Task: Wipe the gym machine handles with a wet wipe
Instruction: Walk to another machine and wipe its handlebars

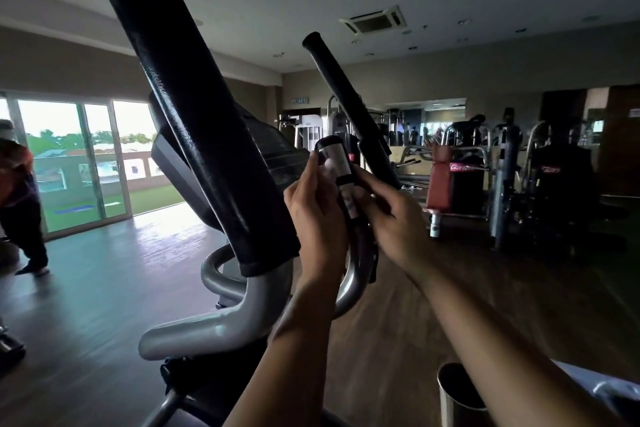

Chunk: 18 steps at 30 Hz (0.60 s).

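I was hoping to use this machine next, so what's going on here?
A person stands at the machine with both hands on its short grip, the one with the silver plate. The left hand curls around the grip's left side, and the right hand holds it lower down on the right. A pale patch by the left fingers may be the wipe, but the dim light leaves that unclear. Neither hand touches the near long handle or the far long handle.
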Each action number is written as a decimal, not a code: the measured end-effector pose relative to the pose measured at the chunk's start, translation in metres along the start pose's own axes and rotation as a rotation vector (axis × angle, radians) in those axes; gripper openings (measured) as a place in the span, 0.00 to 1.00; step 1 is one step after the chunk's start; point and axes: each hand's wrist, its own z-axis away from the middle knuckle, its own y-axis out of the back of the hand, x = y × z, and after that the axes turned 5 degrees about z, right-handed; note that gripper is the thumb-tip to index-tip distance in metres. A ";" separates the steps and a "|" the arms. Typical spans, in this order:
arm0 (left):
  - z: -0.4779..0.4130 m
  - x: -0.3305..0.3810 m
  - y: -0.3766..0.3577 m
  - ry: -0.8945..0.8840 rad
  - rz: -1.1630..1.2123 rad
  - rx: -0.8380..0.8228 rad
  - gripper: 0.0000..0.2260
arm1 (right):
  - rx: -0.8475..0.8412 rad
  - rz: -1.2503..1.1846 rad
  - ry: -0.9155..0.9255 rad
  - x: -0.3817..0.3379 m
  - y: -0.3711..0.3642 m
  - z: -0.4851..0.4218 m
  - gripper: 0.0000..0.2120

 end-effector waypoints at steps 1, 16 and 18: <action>0.000 0.000 -0.001 0.000 -0.007 0.006 0.15 | -0.001 0.004 -0.005 0.001 0.001 -0.001 0.18; -0.008 0.000 -0.004 -0.200 -0.139 0.257 0.06 | -0.053 -0.036 -0.014 0.014 0.003 -0.020 0.17; -0.015 0.000 -0.003 -0.218 -0.195 0.267 0.05 | -0.045 -0.042 -0.013 0.015 0.002 -0.021 0.18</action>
